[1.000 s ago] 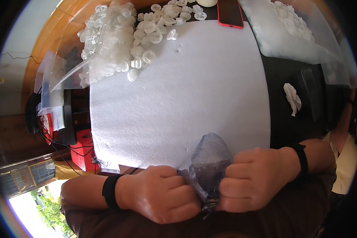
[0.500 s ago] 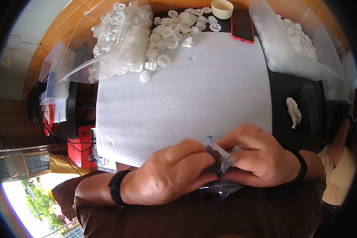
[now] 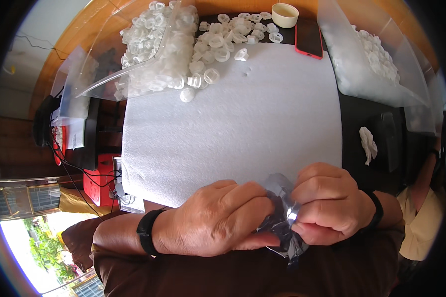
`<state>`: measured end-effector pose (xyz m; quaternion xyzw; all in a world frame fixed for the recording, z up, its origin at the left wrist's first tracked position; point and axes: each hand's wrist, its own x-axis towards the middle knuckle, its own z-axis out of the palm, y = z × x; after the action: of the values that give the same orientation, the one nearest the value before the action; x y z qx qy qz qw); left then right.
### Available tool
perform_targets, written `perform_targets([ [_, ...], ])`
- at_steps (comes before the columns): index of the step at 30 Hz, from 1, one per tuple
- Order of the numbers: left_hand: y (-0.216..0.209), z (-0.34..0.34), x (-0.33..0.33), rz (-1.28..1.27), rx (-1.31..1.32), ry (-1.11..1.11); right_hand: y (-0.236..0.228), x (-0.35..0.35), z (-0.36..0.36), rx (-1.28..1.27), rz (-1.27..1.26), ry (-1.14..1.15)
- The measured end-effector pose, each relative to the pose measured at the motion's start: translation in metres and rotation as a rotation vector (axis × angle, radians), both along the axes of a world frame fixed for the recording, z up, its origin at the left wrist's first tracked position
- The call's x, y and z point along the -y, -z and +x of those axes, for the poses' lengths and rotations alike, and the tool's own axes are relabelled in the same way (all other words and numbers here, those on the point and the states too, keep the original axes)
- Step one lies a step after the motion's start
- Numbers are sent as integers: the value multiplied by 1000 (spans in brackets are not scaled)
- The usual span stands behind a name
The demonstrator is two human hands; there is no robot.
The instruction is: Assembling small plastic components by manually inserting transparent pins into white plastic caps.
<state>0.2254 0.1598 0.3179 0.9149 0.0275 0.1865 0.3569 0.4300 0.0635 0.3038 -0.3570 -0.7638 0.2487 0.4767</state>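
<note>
Both hands meet at the near edge of a white foam sheet (image 3: pixel 233 119). My left hand (image 3: pixel 218 220) and my right hand (image 3: pixel 329 203) pinch a small crumpled silvery-grey plastic bag (image 3: pixel 281 218) between them, fingers closed on its top edge. The bag hangs down over my lap, its lower part creased. Each wrist wears a black band. What is inside the bag is hidden.
A heap of small white plastic rings (image 3: pixel 203 44) lies at the sheet's far edge, part of it under a clear bag (image 3: pixel 134 59). A red phone (image 3: pixel 308 38) and a cream cup (image 3: pixel 285 15) sit behind. Another clear bag of white parts (image 3: pixel 371 64) lies at right. Another person sits at the right edge.
My hands have shifted right and drawn together over the bag, crumpling it more tightly; the view has tilted slightly.
</note>
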Motion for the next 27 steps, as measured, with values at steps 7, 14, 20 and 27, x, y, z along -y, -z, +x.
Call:
perform_targets([
  [7,-6,9,0,53,-9,91,6,2,-6,-11,10,11],
  [14,3,6,1,-28,68,82,3,4,1,130,-160,-94],
  [20,4,10,8,-20,127,71,5,2,-1,207,-76,-198],
  [27,14,0,2,-59,97,187,10,3,5,261,10,-219],
])
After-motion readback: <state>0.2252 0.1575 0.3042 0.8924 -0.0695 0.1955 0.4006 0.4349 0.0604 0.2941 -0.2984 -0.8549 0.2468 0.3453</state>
